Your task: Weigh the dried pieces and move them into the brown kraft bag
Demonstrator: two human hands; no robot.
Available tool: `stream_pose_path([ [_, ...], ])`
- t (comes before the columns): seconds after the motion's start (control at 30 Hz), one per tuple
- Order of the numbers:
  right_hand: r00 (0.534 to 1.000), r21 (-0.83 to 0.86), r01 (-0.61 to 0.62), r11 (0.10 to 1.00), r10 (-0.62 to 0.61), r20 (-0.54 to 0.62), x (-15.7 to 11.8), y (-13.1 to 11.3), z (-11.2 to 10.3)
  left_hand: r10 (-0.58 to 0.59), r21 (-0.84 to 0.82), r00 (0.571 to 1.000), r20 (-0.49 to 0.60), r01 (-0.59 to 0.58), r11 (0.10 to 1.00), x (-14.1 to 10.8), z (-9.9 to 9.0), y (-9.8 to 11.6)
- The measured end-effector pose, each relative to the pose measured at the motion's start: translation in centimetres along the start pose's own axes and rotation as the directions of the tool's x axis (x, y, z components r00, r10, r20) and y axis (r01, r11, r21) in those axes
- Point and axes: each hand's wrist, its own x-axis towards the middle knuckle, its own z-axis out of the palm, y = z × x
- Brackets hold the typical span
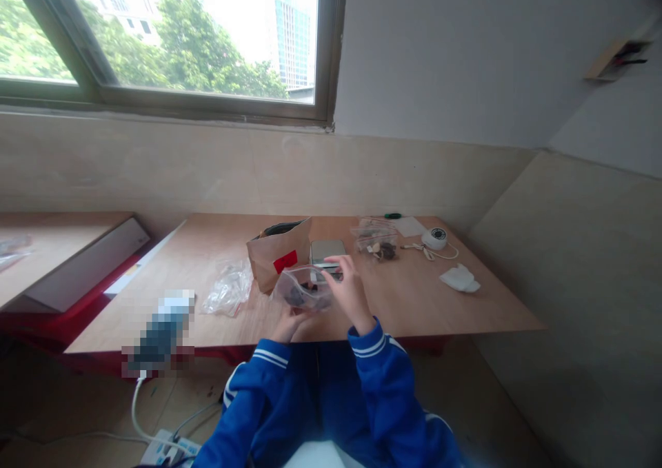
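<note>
A clear zip bag [303,292] with dark items inside is held over the table's front part. Under its lower left side, my left hand [290,322] supports it with closed fingers, partly hidden by the bag. At the bag's upper right edge, my right hand [350,287] pinches the rim between thumb and fingers. Just behind the bag stands an open brown paper bag [274,258] with a red label. A small flat scale-like device [327,250] lies behind my right hand, partly covered by it.
Crumpled clear plastic [227,289] and a blurred-out phone-like object [163,330] lie left on the table [414,309]. Filled clear bags [377,240], a green-handled tool [393,216], a white dome camera with cable [434,239] and white crumpled wrapping [460,278] are at the right.
</note>
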Motion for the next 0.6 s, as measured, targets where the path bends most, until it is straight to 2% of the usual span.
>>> stream_pose_path([
  [0.07,0.996,-0.009,0.087,0.996,-0.086,0.024,-0.1,0.0,0.5,0.002,0.007,0.999,-0.036,-0.002,1.0,0.7,0.0,-0.1],
  [0.13,0.984,0.022,0.128,0.991,-0.13,0.124,-0.1,0.5,1.1,-0.009,0.019,0.996,-0.09,0.011,1.0,1.3,-0.1,-0.6],
  [0.2,0.973,0.026,0.111,0.993,-0.114,0.201,0.0,1.3,1.8,-0.002,0.034,0.991,-0.131,0.006,0.999,1.8,-0.4,-1.2],
  [0.3,0.956,-0.032,0.029,0.999,-0.018,0.293,0.5,2.7,2.6,0.096,0.137,0.981,-0.169,-0.073,0.988,2.3,-1.3,-2.2],
  [0.4,0.881,-0.091,0.057,0.994,-0.008,0.473,0.9,3.7,3.3,0.195,0.239,0.963,-0.184,-0.148,0.96,2.5,-2.2,-2.5],
  [0.5,0.79,-0.153,0.197,0.968,-0.064,0.609,1.0,4.0,4.0,0.204,0.281,0.96,-0.194,-0.145,0.949,2.8,-2.6,-2.7],
  [0.6,0.73,-0.238,0.305,0.922,-0.066,0.68,1.0,3.9,5.0,0.193,0.311,0.955,-0.226,-0.117,0.943,3.3,-2.9,-3.3],
])
